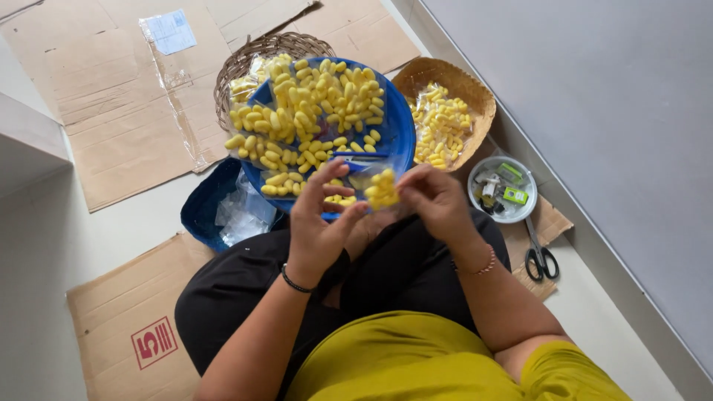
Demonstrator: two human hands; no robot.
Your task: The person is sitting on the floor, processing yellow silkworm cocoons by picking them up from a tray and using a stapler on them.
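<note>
Both hands are up over the lap, pinching a small clear plastic bag [380, 189] stuffed with glossy yellow capsule-shaped pieces. The left hand [321, 215] grips its left edge and the right hand [434, 199] holds the right side. The bag's long axis runs roughly up-down, its top toward the blue tray [397, 141], which is heaped with the same smooth oval pieces. There's a woven basket [475, 100] on the right, and flat brown cardboard [111, 111] on the floor.

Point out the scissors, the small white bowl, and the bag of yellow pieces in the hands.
scissors [541, 258], head view, on the black handles.
small white bowl [477, 168], head view, on its left rim.
bag of yellow pieces [382, 189], head view, on the bunched yellow contents.
</note>
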